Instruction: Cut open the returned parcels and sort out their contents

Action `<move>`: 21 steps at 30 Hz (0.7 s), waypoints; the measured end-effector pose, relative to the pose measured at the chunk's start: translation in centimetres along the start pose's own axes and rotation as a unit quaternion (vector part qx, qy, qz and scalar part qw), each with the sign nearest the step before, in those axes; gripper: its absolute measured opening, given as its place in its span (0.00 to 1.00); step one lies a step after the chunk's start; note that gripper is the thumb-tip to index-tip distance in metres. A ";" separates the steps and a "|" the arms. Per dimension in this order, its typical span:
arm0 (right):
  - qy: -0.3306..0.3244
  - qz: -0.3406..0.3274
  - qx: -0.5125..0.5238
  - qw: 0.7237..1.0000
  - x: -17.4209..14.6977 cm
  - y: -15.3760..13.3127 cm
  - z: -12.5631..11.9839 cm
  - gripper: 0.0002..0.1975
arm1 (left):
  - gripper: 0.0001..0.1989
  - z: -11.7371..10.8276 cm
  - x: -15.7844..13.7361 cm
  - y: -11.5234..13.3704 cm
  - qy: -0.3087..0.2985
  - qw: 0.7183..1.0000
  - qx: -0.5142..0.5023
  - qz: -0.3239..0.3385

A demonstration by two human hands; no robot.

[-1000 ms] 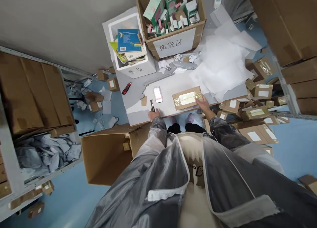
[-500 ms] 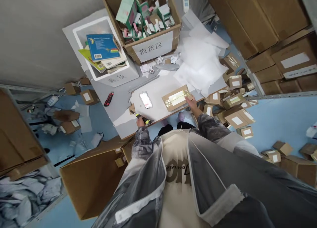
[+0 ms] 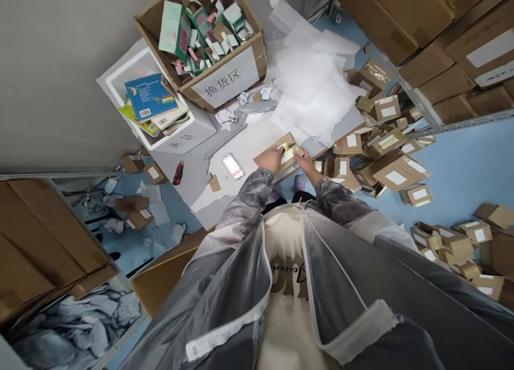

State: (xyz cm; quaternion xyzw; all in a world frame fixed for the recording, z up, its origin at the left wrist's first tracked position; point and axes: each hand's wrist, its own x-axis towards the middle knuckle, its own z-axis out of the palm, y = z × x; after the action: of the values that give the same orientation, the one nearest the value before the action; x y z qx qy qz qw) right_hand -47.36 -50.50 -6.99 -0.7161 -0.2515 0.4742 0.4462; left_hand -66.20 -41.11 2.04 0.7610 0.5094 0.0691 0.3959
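A flat cardboard box (image 3: 263, 155) with shiny tape and a white label lies near the table's front edge. My left hand (image 3: 271, 159) is over its left part, closed on a black-and-yellow utility knife (image 3: 283, 148) that is mostly hidden by the fingers. With my right hand (image 3: 306, 161) I grip the box's right end. To the left, a phone-sized white thing (image 3: 233, 166), blurred out, lies on the white sheet. A small cardboard scrap (image 3: 214, 183) is nearby, and a red-and-black utility knife (image 3: 178, 173) rests farther left.
At the back stand a carton (image 3: 257, 54) full of green-and-white packages and a white foam box (image 3: 201, 125) holding books. White foam sheets (image 3: 313, 86) pile at the table's right. Several small cardboard boxes (image 3: 395, 169) cover the floor there. A large carton (image 3: 160, 276) stands at lower left.
My left hand has moved right with the black-and-yellow utility knife, from the table's front edge onto the box. My right hand still holds the box's end. The head view has shifted.
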 end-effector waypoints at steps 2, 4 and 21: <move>0.007 -0.005 0.003 1.000 0.1 0.7 0.2 0.46 | 0.25 0.6 0.2 -0.1 0.006 1.000 0.006 -0.013; 0.010 -0.011 -0.008 1.000 0.2 1.4 0.3 0.41 | 0.26 1.1 0.0 -0.3 -0.003 1.000 0.000 -0.010; 0.112 -0.027 -0.183 0.976 1.5 3.7 1.6 0.19 | 0.36 -4.9 -8.3 -3.4 -0.196 0.893 0.404 -0.013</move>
State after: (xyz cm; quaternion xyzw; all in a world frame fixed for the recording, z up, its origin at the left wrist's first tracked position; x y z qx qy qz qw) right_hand -48.37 -50.43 -11.12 -0.8272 -0.3018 0.3251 0.3451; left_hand -75.05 -44.81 5.56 0.8467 0.4150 -0.2988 0.1469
